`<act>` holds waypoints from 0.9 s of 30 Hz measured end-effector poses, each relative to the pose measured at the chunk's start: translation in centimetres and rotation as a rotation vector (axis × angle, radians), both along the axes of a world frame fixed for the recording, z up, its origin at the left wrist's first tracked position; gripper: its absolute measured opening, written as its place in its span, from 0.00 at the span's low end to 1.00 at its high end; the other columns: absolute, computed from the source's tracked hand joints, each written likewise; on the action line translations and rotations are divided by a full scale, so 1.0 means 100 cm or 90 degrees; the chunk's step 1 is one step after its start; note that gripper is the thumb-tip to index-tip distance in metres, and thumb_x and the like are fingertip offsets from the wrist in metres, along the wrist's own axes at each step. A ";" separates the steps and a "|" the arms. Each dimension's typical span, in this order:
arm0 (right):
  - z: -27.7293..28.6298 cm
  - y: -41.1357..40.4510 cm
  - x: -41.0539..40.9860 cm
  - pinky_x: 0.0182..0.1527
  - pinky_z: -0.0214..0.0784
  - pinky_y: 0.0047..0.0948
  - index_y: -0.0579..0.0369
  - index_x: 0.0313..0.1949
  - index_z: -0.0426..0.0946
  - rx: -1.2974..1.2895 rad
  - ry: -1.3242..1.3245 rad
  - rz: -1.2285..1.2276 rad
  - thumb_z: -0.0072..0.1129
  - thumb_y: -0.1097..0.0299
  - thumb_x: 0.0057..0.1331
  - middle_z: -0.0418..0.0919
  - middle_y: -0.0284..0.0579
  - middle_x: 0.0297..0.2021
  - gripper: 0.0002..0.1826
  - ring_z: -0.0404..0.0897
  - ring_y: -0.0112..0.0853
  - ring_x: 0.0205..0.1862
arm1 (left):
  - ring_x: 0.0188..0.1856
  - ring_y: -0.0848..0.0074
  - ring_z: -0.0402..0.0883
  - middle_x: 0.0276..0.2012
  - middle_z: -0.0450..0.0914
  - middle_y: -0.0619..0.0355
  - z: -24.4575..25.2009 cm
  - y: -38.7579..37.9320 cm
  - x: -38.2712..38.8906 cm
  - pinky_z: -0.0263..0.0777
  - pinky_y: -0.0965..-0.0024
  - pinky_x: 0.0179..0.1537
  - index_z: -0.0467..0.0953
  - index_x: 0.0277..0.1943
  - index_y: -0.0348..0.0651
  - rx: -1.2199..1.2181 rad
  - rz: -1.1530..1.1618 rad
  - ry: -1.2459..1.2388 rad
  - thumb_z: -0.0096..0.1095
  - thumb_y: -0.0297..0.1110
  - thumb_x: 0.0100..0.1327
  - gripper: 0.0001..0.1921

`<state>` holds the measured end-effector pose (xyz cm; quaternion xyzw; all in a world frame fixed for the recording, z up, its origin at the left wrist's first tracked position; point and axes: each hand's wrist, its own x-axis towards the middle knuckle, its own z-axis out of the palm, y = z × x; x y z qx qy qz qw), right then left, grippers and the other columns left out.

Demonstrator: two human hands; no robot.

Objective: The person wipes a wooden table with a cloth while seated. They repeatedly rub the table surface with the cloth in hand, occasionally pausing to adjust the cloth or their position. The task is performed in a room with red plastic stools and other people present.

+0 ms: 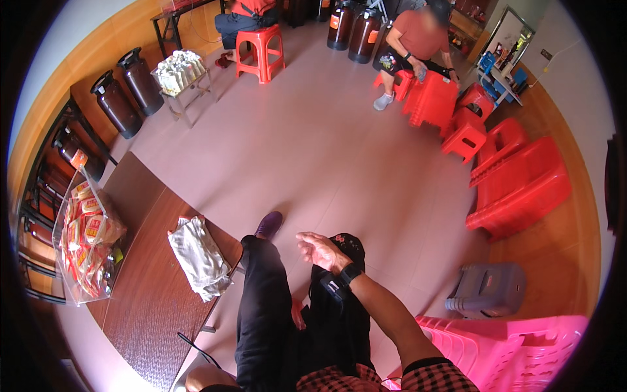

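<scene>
My right hand [321,251] rests over my right knee, palm turned up and fingers loosely bent, with nothing in it. A black wristband with a small device [338,281] circles that wrist. My left hand is out of view; only a bit of the left arm [208,378] shows at the bottom edge. To the left stands a brown wooden table [147,274]. On its near right side lies a folded white cloth [200,257] with a reddish edge, apart from my hand. A clear plastic box [110,215] of wrapped packets [88,235] sits farther left on the tabletop.
Red plastic stools [519,186] line the right wall near a grey stool [490,289] and pink plastic chairs [504,348]. A seated person [421,34] holds a cloth at the stools. Brown jars [117,105] and a small metal stand [183,90] with white cloths occupy the left.
</scene>
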<state>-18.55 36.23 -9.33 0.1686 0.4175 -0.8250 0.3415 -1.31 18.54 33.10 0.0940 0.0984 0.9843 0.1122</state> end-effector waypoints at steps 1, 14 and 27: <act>0.000 0.000 0.001 0.30 0.67 0.23 0.52 0.50 0.75 0.002 0.000 0.001 0.60 0.63 0.69 0.75 0.33 0.33 0.13 0.72 0.21 0.29 | 0.36 0.60 0.77 0.41 0.72 0.44 -0.001 -0.001 0.002 0.77 0.61 0.38 0.69 0.51 0.48 -0.012 0.004 0.001 0.29 0.47 0.79 0.18; 0.008 -0.001 0.002 0.30 0.65 0.22 0.51 0.48 0.77 -0.007 -0.005 0.000 0.59 0.63 0.70 0.75 0.32 0.32 0.11 0.72 0.20 0.29 | 0.33 0.74 0.66 0.34 0.66 0.55 0.000 0.000 0.032 0.65 0.74 0.32 0.68 0.40 0.46 -0.017 0.164 -0.068 0.35 0.32 0.77 0.10; 0.002 0.000 0.001 0.30 0.65 0.21 0.51 0.48 0.76 -0.013 0.003 0.009 0.58 0.62 0.70 0.75 0.31 0.32 0.11 0.72 0.19 0.29 | 0.34 0.61 0.72 0.39 0.72 0.45 -0.013 0.008 0.019 0.70 0.62 0.34 0.69 0.41 0.46 0.061 0.140 -0.013 0.32 0.38 0.79 0.15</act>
